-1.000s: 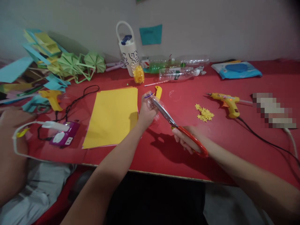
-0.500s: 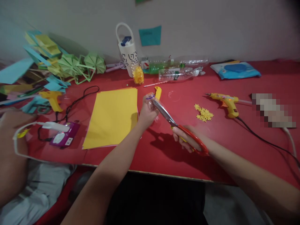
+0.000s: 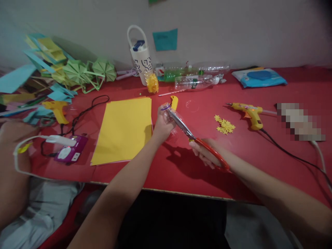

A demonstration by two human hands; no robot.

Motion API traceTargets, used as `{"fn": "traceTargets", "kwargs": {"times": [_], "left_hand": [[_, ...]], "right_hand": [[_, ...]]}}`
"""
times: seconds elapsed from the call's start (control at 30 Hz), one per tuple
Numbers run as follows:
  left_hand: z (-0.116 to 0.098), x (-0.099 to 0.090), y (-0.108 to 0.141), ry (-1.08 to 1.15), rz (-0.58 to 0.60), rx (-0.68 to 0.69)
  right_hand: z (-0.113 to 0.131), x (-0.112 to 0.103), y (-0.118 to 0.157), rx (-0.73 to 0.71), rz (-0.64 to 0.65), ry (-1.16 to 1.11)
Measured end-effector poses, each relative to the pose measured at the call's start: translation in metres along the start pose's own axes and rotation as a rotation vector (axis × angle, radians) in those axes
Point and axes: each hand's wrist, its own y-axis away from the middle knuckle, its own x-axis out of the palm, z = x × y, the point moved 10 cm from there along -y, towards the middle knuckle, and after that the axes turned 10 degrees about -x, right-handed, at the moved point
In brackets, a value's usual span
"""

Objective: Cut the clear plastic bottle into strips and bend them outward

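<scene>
My left hand (image 3: 165,125) is closed around a small clear plastic bottle piece (image 3: 165,107) with a purple rim. In my right hand (image 3: 203,152) are large scissors (image 3: 211,152) with red handles, their blades reaching up and left to the plastic piece. The blades look nearly together. Behind my left hand lies a yellow cutter (image 3: 174,102). A stack of yellow paper (image 3: 124,131) is left of that hand. Small yellow stars (image 3: 225,125) lie in a pile to the right, beyond my right hand.
A yellow glue gun (image 3: 249,112) lies right, another (image 3: 57,110) left by a purple power strip (image 3: 71,148). Plastic bottles (image 3: 194,82), a white tumbler (image 3: 141,62) and a blue wipes pack (image 3: 259,77) line the wall. Another person's arm (image 3: 15,166) is at far left.
The fingers of my right hand have shifted slightly at the scissor handles. My left hand keeps its hold on the plastic piece, and the view has moved very slightly.
</scene>
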Motion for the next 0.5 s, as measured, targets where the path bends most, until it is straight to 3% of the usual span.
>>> {"fn": "traceTargets", "kwargs": {"times": [0.27,0.4,0.5], "left_hand": [[-0.004,0.0,0.001,-0.016,0.011,0.032],[-0.003,0.0,0.0,-0.007,0.01,0.056],[-0.003,-0.009,-0.005,0.035,-0.029,0.071]], "right_hand": [[0.003,0.0,0.001,-0.013,0.01,0.026],[0.005,0.006,-0.002,-0.116,0.074,-0.038],[0.004,0.013,-0.004,-0.176,0.153,-0.076]]}}
